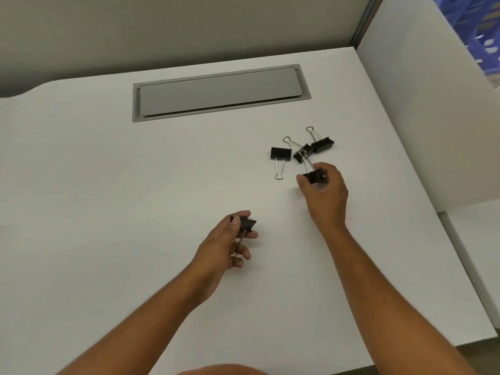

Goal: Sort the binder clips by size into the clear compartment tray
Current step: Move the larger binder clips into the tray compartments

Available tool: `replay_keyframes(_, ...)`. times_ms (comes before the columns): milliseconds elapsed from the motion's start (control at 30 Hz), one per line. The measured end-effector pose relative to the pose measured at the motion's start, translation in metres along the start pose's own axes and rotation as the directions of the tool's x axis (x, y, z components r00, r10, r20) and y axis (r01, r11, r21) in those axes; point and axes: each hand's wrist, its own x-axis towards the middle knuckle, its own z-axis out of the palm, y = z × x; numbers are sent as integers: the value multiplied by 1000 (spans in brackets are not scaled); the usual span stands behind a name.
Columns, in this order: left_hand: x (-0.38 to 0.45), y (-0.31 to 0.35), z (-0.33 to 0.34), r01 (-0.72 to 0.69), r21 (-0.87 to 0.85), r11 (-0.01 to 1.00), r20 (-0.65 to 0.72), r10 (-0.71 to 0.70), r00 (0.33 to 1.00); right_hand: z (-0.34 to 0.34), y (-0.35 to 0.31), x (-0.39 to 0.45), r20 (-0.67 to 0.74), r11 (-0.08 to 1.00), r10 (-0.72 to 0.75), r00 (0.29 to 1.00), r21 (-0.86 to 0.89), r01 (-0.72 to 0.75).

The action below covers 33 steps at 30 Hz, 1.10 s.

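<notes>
Three black binder clips with silver wire handles lie on the white desk right of centre: one apart at the left (280, 153), a smaller one in the middle (303, 152), one at the right (323, 144). My right hand (324, 193) pinches a fourth black clip (313, 176) just below that group, its wire handles pointing up towards the middle clip. My left hand (230, 244) holds another black binder clip (244, 224) near the desk's centre, handles tucked into the palm. No clear compartment tray is in view.
A grey cable-hatch cover (219, 92) is set into the desk (108, 198) at the back. A white partition panel (433, 117) stands along the right side, with a blue perforated basket (476, 36) behind it. The desk's right edge runs close to my right arm.
</notes>
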Motion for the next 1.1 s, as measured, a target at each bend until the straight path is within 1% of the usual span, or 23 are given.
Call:
replay_keyframes(67,-10,2,-11,21,-117,993,31,-18,999,0,-12,-30,78,964,121,990,230,-136)
replay_keyframes(133,-19,3,-24,27,-198,980,56,-16,998,4,-21,-64,227,864,213,950,411,-292)
replay_keyframes(167,-23,4,-31,24,-220,975,53,-12,999,7,-25,-80,315,807,243,917,459,-372)
replay_keyframes(233,-31,5,-43,13,-249,968,18,-9,1000,15,-33,-108,474,738,258,842,466,-489)
replay_keyframes(300,-39,6,-54,-3,-283,959,-18,-2,1000,26,-40,-131,580,750,236,779,401,-526)
replay_keyframes(333,-43,7,-60,-13,-302,953,-31,4,1000,32,-45,-139,609,768,226,761,369,-523)
replay_keyframes(433,-57,7,-80,-45,-349,936,-64,25,998,49,-66,-155,638,845,193,746,278,-457)
replay_keyframes(533,-74,8,-109,-77,-351,933,-105,43,994,65,-96,-166,638,955,135,758,120,-270)
replay_keyframes(600,-89,10,-136,-112,-323,940,-126,75,989,80,-117,-177,652,987,76,755,58,-150)
replay_keyframes(700,-118,13,-189,-169,-270,948,-164,128,978,109,-148,-204,661,999,18,750,24,-45)
replay_keyframes(767,-138,13,-230,-212,-249,945,-209,161,965,135,-165,-232,661,1000,-2,750,20,-15)
replay_keyframes(900,-181,6,-309,-296,-195,935,-358,213,909,197,-197,-291,695,999,-39,717,24,31)
replay_keyframes(1000,-210,2,-358,-343,-146,928,-476,238,847,248,-232,-323,726,988,-140,673,59,141)
replay_keyframes(1100,-234,-3,-400,-361,-114,926,-562,240,792,303,-273,-343,728,945,-287,622,111,307)
